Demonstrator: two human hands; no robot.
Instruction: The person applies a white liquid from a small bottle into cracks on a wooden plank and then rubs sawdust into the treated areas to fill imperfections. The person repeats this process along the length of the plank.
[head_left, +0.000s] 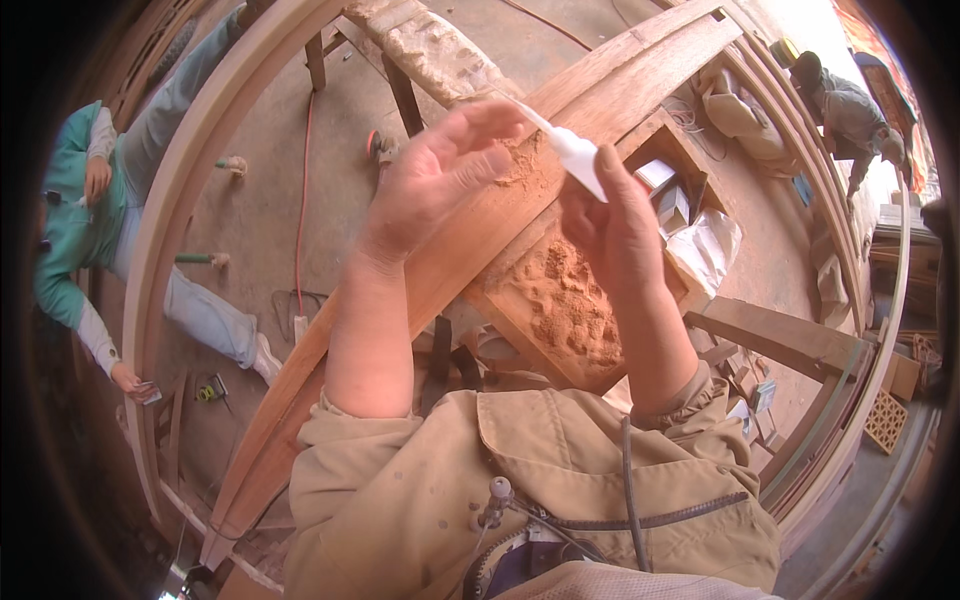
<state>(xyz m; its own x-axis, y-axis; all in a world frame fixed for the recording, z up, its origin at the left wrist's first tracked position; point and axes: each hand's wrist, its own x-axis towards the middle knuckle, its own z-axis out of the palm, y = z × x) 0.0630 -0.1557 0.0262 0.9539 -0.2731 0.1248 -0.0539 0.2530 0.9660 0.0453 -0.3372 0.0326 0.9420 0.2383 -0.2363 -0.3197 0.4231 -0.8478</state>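
In my right hand (620, 220) is a small white squeeze bottle (577, 158) with a long thin nozzle, gripped between thumb and fingers. Its nozzle points up and to the left. My left hand (440, 165) is raised beside the nozzle tip, fingers loosely curved and thumb apart, with nothing visible in it. Both hands are above a long curved wooden beam (440, 270) that runs diagonally across the view. A small heap of sawdust (522, 165) lies on the beam between my hands.
Right of the beam, a wooden box holds orange-brown sawdust (570, 305), with small cartons (672, 205) in its far part. A curved wooden frame (150, 250) rises at left, where a person in green (75, 240) crouches. Another person (850, 105) bends at far right. A red cord (304, 200) crosses the floor.
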